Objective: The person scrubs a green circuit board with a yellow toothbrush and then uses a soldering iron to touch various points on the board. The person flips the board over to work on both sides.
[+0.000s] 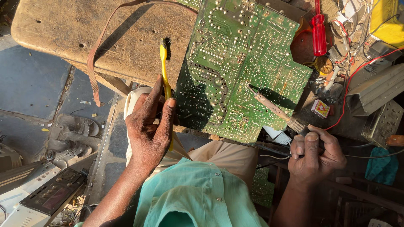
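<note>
A large green circuit board [240, 63] lies solder side up, tilted across my lap and the bench edge. My left hand [149, 124] grips a yellow toothbrush [164, 67], bristles up, and steadies the board's left edge. My right hand [315, 153] holds a soldering iron [273, 107] by its handle. The iron's tip rests on the board near its lower right part.
A worn wooden stool [84, 33] with a leather strap [94, 63] stands at upper left. At upper right lie a red screwdriver [319, 33], tangled wires [357, 25], a small box [320, 108] and metal parts. Electronic devices [50, 193] and sandals [75, 130] sit on the floor.
</note>
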